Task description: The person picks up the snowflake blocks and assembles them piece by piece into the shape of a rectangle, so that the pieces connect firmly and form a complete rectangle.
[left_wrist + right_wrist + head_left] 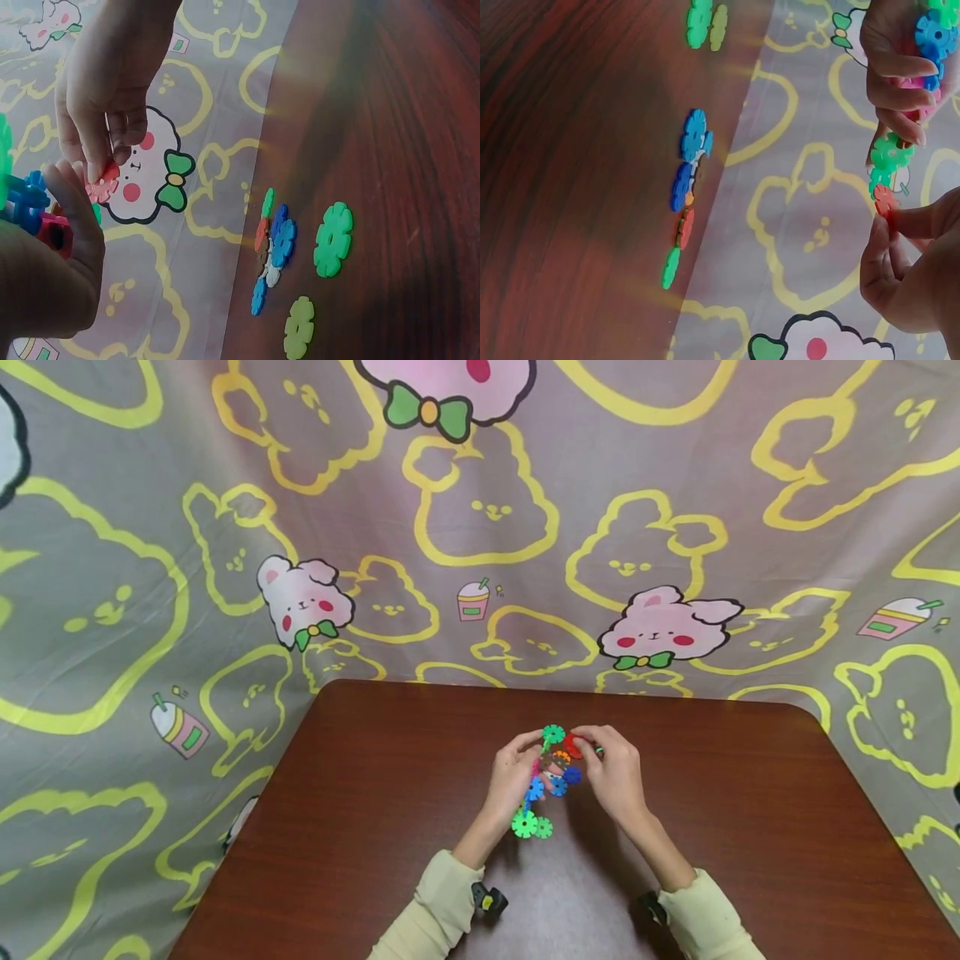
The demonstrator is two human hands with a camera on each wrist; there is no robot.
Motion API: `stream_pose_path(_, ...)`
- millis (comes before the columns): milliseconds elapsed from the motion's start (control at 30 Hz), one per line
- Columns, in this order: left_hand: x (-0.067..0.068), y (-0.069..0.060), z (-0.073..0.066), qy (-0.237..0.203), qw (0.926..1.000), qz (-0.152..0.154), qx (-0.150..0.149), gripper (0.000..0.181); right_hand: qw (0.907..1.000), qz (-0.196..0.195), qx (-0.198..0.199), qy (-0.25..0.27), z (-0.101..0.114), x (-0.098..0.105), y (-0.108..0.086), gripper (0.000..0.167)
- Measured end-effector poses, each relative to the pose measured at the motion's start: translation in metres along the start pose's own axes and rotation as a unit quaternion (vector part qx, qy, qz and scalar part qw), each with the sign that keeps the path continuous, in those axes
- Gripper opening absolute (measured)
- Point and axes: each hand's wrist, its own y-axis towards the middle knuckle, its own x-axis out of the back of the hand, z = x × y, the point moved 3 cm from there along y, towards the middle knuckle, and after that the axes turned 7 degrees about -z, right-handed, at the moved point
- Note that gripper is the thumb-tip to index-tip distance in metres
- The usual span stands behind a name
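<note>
Your dark reddish-brown wooden table [360, 827] ends at a far edge with rounded corners, and the wood runs wide on both sides of your hands. Behind that edge hangs a grey cloth curtain [480, 635] printed with yellow animal outlines and pink-cheeked white heads.

Above the tabletop, your left hand [510, 781] has its fingers curled round a chain of interlocked green, blue and pink notched plastic discs [935, 34]. Your right hand [615, 768] pinches a red notched plastic disc [886, 199] between thumb and fingertips at the chain's green end; you cannot tell whether the two are locked together.

Below lies a loose group of blue, white, brown, orange, red and green discs [694, 135], some overlapping. Just beside each other, apart from that group, lie a green flower-shaped disc [334, 238] and a yellow-green one [300, 328]. From your head view, the left hand and chain partly cover these pieces.
</note>
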Motion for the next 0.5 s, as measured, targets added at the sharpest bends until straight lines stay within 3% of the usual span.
stream_pose_path(500, -0.0029, -0.0012, -0.0011, 0.014, 0.9997, 0.013, -0.013, 0.034, 0.9957, 0.009, 0.081, -0.045, 0.0066, -0.0036, 0.0013, 0.014)
